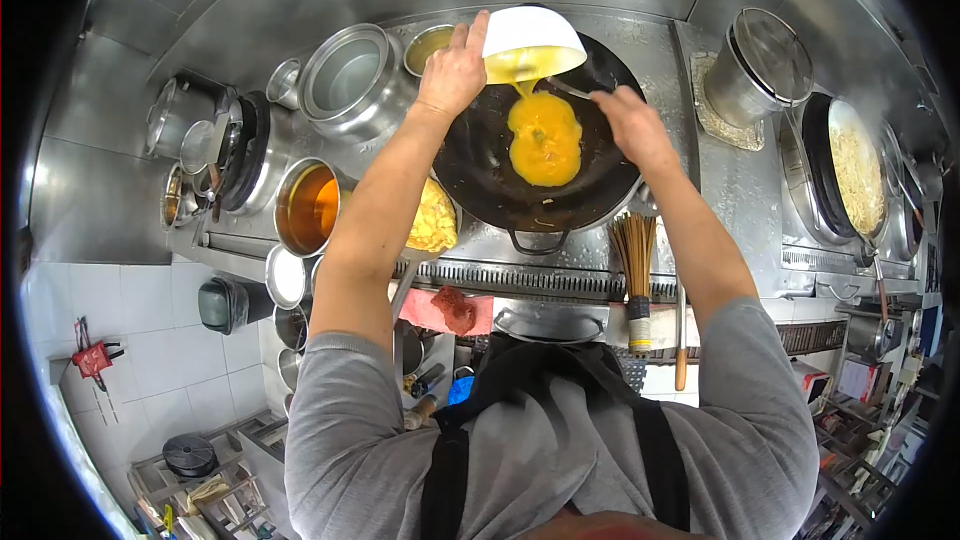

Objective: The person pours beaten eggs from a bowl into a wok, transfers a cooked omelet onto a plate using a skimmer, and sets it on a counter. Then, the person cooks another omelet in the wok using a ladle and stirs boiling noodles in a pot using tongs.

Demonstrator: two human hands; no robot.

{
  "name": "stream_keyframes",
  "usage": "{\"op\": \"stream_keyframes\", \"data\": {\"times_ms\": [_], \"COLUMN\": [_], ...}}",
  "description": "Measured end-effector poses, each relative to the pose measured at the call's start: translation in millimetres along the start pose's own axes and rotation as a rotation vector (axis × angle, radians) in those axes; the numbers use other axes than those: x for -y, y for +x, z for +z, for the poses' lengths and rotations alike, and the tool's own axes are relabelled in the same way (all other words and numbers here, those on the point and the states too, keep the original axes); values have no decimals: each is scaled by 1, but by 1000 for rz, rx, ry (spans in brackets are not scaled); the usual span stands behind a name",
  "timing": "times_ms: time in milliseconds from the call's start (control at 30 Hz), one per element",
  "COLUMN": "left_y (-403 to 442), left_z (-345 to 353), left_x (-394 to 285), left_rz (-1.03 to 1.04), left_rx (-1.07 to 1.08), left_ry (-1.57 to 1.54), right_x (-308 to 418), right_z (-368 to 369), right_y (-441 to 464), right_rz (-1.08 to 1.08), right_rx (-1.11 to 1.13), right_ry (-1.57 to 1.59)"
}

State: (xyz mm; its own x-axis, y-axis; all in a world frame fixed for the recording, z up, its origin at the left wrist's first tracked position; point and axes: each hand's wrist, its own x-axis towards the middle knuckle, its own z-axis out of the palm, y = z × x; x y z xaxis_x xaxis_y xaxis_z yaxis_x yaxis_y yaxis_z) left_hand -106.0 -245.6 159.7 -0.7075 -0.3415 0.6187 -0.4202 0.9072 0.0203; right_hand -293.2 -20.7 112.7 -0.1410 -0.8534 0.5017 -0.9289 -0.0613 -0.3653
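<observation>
My left hand [455,70] grips the side of a white bowl [535,30], tilted over a black wok [480,165]. Yellow beaten egg [545,145] runs from the bowl's lower rim and forms a pool in the middle of the wok. In my right hand [630,125], closed over the wok's right side, is a slim metal utensil [570,88]. Its far end reaches toward the bowl's rim; I cannot make out its exact kind. Under my left forearm, cooked egg [432,220] lies in a handled container, partly hidden by the arm.
A pot of amber liquid [308,202] and a large metal pot [347,78] stand to the left. A bamboo wok brush [634,270] and a wooden-handled tool [681,345] lie at the front edge. To the right are a strainer pot [745,80] and a pan of pale food [855,170].
</observation>
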Motion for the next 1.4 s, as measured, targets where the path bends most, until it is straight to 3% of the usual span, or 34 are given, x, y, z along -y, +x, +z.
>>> {"op": "stream_keyframes", "data": {"times_ms": [67, 133, 200, 267, 333, 400, 500, 633, 700, 867, 933, 967, 1000, 1067, 1200, 1333, 1400], "left_y": [7, 11, 17, 19, 24, 27, 33, 26, 26, 20, 18, 17, 16, 19, 13, 12, 10], "left_z": [-9, -17, -22, -26, -26, -29, -36, -40, -41, -36, -38, -37, -36, -34, -29, -31, -28], "left_x": [-4, -12, -17, -20, -23, -27, -31, -31, -36, -31, -33, -32, -31, -25, -21, -12, -5], "left_rz": [44, 44, 42, 40, -12, -49, -65, -63, -50, -36, -63, -55, -105, -152, -199, -228, -214], "left_rx": [-36, -13, -28, -32, -52, -17, -1, 30, 11, -20, -60, -57, -28, -6, -3, 9, -14], "left_ry": [20, 22, 31, 37, -41, -98, -123, -77, -98, -123, -158, -164, -177, -189, -272, -287, -295], "right_x": [8, 6, 8, 15, 26, 26, 16, 14, 18, 14, 20, 21, 25, 33, 51, 36, 37], "right_z": [-12, -7, -3, -8, -23, -26, -31, -61, -55, -44, -49, -49, -48, -43, -57, -62, -74], "right_y": [3, -3, -8, -9, 4, 11, 12, 5, 2, -11, -8, -9, -9, -4, 21, 13, 14], "right_rz": [186, 211, 68, 103, 260, 165, 105, 121, 240, 128, 303, 303, 308, 127, 150, 6, 77], "right_rx": [-251, -271, -30, -16, -399, -344, -52, -116, -198, -19, -224, -86, -92, -79, -204, 87, 137], "right_ry": [-15, -40, 18, 37, 89, 75, -27, -77, -81, -37, -57, -87, -91, -61, -116, -242, -264]}}
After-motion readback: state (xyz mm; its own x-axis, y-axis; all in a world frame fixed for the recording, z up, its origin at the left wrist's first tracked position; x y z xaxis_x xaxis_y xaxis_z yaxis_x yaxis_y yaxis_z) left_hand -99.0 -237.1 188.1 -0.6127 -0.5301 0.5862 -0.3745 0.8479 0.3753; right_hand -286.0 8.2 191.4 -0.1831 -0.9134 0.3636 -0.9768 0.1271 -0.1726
